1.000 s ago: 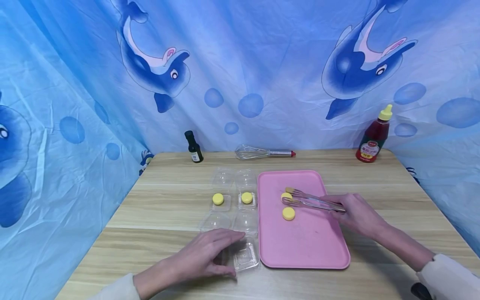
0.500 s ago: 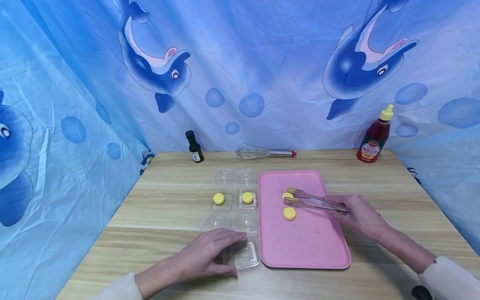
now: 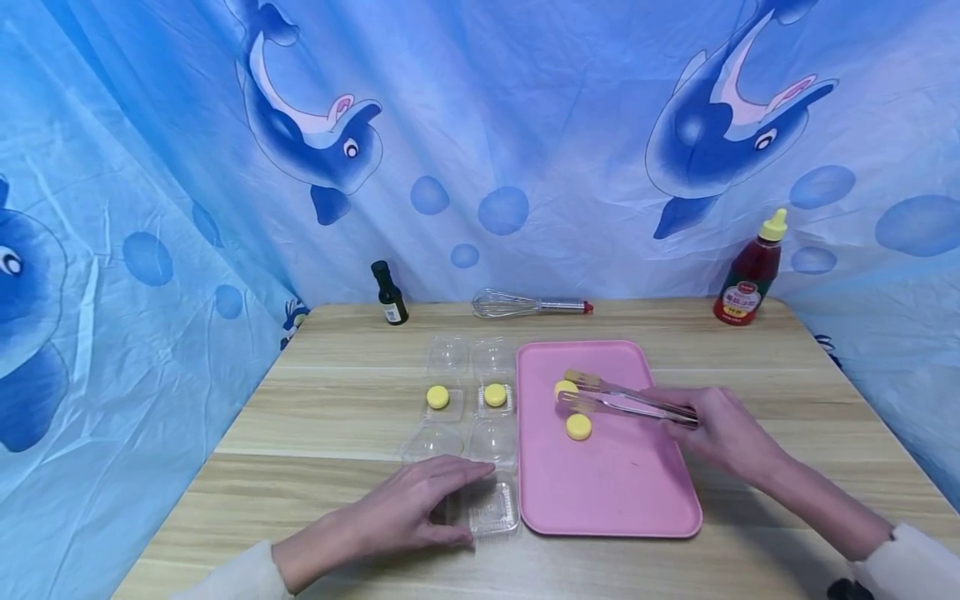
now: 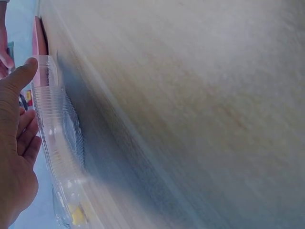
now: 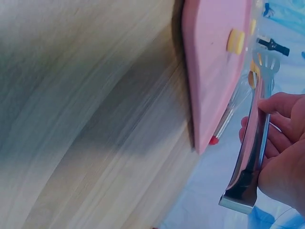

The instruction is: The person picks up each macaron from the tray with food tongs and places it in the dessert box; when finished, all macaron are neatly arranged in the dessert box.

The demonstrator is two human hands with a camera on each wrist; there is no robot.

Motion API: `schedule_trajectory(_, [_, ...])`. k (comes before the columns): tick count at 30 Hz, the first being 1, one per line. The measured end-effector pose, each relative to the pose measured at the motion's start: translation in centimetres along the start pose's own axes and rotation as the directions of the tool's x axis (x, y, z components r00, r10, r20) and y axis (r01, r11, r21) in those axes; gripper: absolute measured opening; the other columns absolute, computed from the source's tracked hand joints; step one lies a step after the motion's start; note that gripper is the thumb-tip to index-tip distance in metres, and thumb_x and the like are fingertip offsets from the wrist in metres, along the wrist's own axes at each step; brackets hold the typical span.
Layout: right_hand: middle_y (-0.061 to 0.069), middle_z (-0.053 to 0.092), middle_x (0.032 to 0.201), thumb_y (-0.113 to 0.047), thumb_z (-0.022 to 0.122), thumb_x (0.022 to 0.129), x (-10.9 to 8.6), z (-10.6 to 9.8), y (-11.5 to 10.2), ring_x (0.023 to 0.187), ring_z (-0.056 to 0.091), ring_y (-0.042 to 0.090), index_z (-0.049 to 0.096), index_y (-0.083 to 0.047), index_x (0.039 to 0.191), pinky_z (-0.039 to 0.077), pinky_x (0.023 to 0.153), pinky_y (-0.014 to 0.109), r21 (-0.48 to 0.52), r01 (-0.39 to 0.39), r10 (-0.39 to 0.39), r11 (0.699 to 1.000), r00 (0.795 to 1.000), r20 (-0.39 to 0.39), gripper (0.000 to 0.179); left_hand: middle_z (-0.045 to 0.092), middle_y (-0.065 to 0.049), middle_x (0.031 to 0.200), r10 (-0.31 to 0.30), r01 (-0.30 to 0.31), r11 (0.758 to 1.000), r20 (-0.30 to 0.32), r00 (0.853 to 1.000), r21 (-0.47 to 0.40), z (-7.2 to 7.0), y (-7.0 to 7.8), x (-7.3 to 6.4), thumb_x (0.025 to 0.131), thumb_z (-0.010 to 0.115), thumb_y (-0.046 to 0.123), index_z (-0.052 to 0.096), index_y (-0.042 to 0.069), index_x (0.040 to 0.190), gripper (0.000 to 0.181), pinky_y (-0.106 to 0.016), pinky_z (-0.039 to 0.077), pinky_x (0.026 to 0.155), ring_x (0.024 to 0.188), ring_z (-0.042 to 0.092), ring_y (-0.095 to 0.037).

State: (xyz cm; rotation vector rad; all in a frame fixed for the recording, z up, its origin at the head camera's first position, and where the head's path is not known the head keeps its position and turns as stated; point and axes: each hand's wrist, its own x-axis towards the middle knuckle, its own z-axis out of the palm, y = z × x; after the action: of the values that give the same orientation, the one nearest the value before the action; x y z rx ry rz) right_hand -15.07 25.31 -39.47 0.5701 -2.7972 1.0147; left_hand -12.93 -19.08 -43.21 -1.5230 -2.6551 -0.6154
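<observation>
My right hand (image 3: 716, 429) grips a pair of metal tongs (image 3: 637, 404) over the pink tray (image 3: 607, 500). The tongs' fork-like ends stand on either side of a yellow macaron (image 3: 566, 389); whether it is lifted off the tray is hard to tell. A second macaron (image 3: 578, 427) lies just in front on the tray. My left hand (image 3: 408, 508) spans a clear plastic box (image 3: 492, 508) at the near left, fingers relaxed. In the left wrist view its thumb touches the rim of the clear plastic packaging (image 4: 52, 109).
Farther back, two more clear boxes stand with raised lids, with a yellow macaron (image 3: 437, 397) and another macaron (image 3: 495, 395) in them. A whisk (image 3: 528, 305), a small dark bottle (image 3: 388, 293) and a red sauce bottle (image 3: 747, 271) line the back edge.
The tongs' ends and the macaron between them have shifted slightly left and away from me. My left hand has stayed in place by the box.
</observation>
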Motion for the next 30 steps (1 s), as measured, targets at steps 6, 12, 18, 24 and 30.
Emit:
schedule_trajectory(6, [0.013, 0.078, 0.117, 0.012, 0.083, 0.082, -0.8, 0.4, -1.1, 0.084, 0.065, 0.005, 0.078, -0.006, 0.126, 0.058, 0.061, 0.022, 0.037, 0.107, -0.108, 0.994, 0.994, 0.006, 0.048, 0.059, 0.002, 0.154, -0.031, 0.031, 0.999, 0.015, 0.999, -0.030, 0.0, -0.1, 0.1, 0.090, 0.084, 0.047, 0.054, 0.013, 0.155, 0.079, -0.043, 0.049, 0.115, 0.139, 0.057, -0.017])
schedule_trajectory(12, [0.006, 0.077, 0.123, 0.011, 0.081, 0.085, -1.5, 0.8, -2.6, 0.095, 0.068, 0.007, 0.076, -0.011, 0.132, 0.063, 0.073, 0.024, 0.123, 0.149, -0.162, 0.981, 0.982, 0.097, 0.051, 0.059, 0.003, 0.153, -0.055, 0.056, 0.996, 0.021, 0.998, -0.065, 0.0, -0.1, 0.1, 0.089, 0.084, 0.047, 0.054, 0.013, 0.155, 0.079, -0.043, 0.049, 0.116, 0.138, 0.057, -0.018])
schedule_trajectory(18, [0.000, 0.076, 0.127, 0.011, 0.080, 0.085, -2.3, 1.8, -3.9, 0.101, 0.070, 0.008, 0.076, -0.013, 0.133, 0.064, 0.077, 0.027, 0.190, 0.210, -0.240, 0.959, 0.958, 0.155, 0.054, 0.059, 0.004, 0.153, -0.069, 0.071, 0.995, 0.029, 0.997, -0.073, 0.0, -0.1, 0.0, 0.089, 0.085, 0.045, 0.053, 0.015, 0.156, 0.080, -0.044, 0.049, 0.115, 0.138, 0.057, -0.018])
schedule_trajectory(24, [-0.004, 0.076, 0.124, 0.011, 0.080, 0.084, -2.7, 3.1, -4.9, 0.102, 0.070, 0.008, 0.078, -0.016, 0.130, 0.064, 0.081, 0.028, 0.208, 0.272, -0.306, 0.939, 0.939, 0.155, 0.053, 0.058, 0.004, 0.154, -0.072, 0.074, 0.994, 0.033, 0.997, -0.081, 0.0, 0.0, 0.1, 0.090, 0.085, 0.045, 0.052, 0.017, 0.157, 0.080, -0.044, 0.049, 0.115, 0.139, 0.057, -0.018])
schedule_trajectory(30, [-0.002, 0.078, 0.119, 0.012, 0.077, 0.084, -2.7, 4.0, -5.7, 0.095, 0.067, 0.006, 0.078, -0.012, 0.126, 0.060, 0.072, 0.023, 0.238, 0.279, -0.320, 0.930, 0.934, 0.156, 0.048, 0.058, 0.005, 0.153, -0.071, 0.073, 0.994, 0.031, 0.997, -0.080, 0.0, -0.1, 0.1, 0.088, 0.086, 0.045, 0.051, 0.017, 0.157, 0.082, -0.044, 0.049, 0.115, 0.139, 0.057, -0.018])
